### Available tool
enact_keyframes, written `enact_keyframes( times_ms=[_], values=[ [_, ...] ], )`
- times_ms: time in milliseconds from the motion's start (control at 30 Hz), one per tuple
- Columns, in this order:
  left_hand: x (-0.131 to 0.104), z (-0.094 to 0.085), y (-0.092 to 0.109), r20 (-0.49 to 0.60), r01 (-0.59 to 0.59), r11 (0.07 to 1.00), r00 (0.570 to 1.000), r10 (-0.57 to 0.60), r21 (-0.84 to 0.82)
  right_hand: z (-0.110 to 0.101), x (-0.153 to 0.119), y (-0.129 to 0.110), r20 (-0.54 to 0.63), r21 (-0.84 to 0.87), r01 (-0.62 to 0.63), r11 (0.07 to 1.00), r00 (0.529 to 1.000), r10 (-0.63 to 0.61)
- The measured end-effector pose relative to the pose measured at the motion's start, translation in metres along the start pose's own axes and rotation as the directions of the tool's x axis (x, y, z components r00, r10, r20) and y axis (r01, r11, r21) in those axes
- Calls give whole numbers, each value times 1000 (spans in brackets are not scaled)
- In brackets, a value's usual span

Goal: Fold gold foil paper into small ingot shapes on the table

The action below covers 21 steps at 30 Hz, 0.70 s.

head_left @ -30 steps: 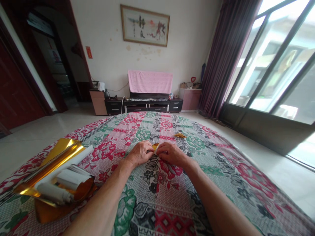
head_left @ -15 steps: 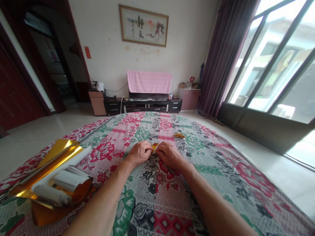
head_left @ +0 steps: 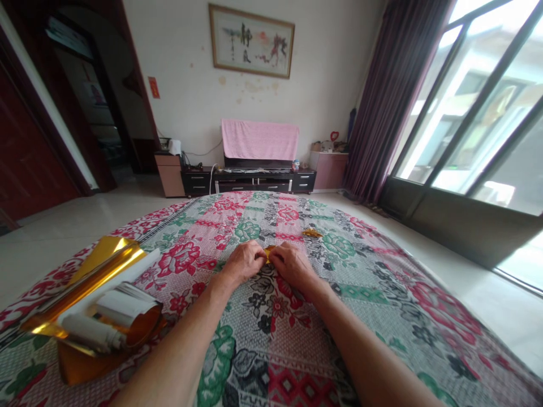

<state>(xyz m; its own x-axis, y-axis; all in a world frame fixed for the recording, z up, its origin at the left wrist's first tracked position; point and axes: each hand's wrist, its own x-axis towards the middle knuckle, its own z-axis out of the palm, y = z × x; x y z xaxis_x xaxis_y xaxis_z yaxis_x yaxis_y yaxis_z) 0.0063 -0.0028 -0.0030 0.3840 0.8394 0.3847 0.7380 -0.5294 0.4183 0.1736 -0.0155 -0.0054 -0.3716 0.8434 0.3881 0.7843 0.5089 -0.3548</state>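
Between my two hands is a small piece of gold foil paper (head_left: 268, 252), mostly hidden by the fingers. My left hand (head_left: 246, 261) pinches its left side, and my right hand (head_left: 291, 261) pinches its right side. Both hands are close together just above the flowered cloth (head_left: 280, 350). A small folded gold piece (head_left: 312, 233) lies on the cloth beyond my right hand. At the left rest sheets of gold foil paper (head_left: 106, 260), partly curled, with white backs showing, and a white roll (head_left: 91, 333) on top.
The cloth covers a wide surface. Past its far edge stands a low black cabinet (head_left: 244, 183), with a pink towel (head_left: 259, 139) draped over a screen. A purple curtain (head_left: 392, 102) and glazed doors are at the right. A dark red door (head_left: 34, 135) is at the left.
The hands stay nearly in place, with the fingers shifting slightly on the gold foil paper. The whole view has moved a little.
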Motion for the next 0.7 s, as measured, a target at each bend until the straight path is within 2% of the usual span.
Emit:
enact_keyframes(
  times_ms=[300,500,700],
  values=[
    [-1,-1,3,-15,-22,1000,1000,22,15,2,2,0,-5,-24,-22,999,1000,22],
    [-1,1,0,-19,-118,991,993,120,55,2,2,-2,-6,-29,-52,998,999,52],
    [-3,5,-2,-23,-147,986,988,150,83,1,2,-4,-8,-32,-80,996,997,80]
  ],
)
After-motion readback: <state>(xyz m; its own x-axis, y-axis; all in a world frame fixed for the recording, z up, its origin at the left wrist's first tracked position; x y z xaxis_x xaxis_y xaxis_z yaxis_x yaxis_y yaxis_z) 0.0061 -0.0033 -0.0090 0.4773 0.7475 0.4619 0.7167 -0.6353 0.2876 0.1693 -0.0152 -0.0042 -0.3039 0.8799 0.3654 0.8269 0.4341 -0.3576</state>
